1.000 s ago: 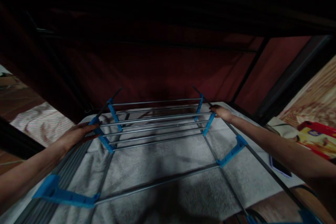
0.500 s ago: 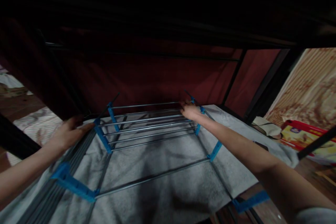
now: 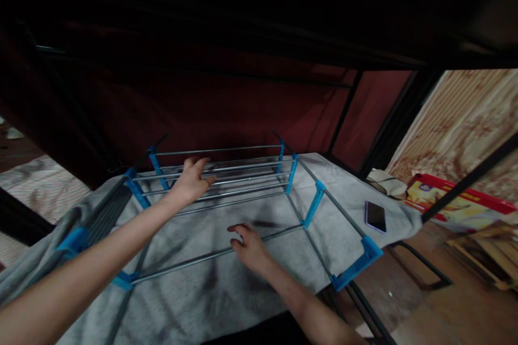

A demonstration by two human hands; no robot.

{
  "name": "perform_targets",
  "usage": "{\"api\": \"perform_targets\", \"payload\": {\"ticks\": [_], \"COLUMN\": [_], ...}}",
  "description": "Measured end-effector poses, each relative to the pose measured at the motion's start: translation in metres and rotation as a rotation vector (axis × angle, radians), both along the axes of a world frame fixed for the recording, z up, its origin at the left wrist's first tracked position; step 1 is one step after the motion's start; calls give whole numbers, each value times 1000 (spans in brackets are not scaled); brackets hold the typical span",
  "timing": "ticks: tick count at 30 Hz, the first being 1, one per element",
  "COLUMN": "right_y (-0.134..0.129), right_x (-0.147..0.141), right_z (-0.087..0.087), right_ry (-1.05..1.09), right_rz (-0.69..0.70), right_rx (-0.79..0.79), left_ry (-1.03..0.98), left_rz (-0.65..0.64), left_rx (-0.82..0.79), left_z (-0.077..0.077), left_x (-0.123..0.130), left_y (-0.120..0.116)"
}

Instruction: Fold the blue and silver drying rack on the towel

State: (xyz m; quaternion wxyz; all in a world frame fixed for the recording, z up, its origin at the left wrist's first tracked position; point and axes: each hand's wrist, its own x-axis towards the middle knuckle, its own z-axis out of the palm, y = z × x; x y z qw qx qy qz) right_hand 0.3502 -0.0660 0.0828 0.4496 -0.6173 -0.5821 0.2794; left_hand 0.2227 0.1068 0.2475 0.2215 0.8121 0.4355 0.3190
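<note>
A rack frame of grey metal tubes [image 3: 218, 255] joined by blue plastic connectors [image 3: 313, 205] lies on a grey blanket [image 3: 194, 302]. My left hand [image 3: 192, 180] is over the rear rungs, fingers apart, with nothing visible in it. Nearer to me, my right hand [image 3: 249, 248] hovers by the front crossbar, its fingers loosely bent and apart, also holding nothing visible. Along the right side, a long upper tube [image 3: 343, 210] runs through the connector tops to the front corner connector [image 3: 358, 264]. Several loose-looking tubes [image 3: 109, 215] lie together at the left, partly hidden by my left arm.
A phone [image 3: 375, 216] lies on the blanket at the right. Beyond it are a red and yellow box [image 3: 453, 199] and a wooden piece [image 3: 485, 253] on the floor. Dark metal bars [image 3: 348, 113] and a dark red panel [image 3: 243, 113] enclose the back.
My left hand has moved right, from the left connector to above the rungs. My right hand has left the far right corner and come back toward me. The phone now shows fully.
</note>
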Motion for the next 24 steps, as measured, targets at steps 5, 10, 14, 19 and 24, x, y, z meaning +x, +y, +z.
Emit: {"api": "perform_targets", "payload": {"ticks": [5, 10, 14, 19, 24], "right_y": [-32, -46, -49, -46, -43], "right_x": [14, 22, 23, 30, 42], "right_z": [-46, -72, -86, -96, -96], "right_ry": [124, 125, 26, 3, -5], "right_rz": [-169, -173, -174, -156, -169], "right_rx": [-49, -136, -102, -1, 51], "left_ry": [-181, -552, -511, -526, -284], "left_rz": [41, 32, 146, 513, 797], "left_rx": [-63, -325, -456, -644, -426], "left_z": [-45, -105, -171, -229, -255], "left_x": [32, 25, -20, -102, -162], "left_y": [-27, -89, -130, -138, -126]}}
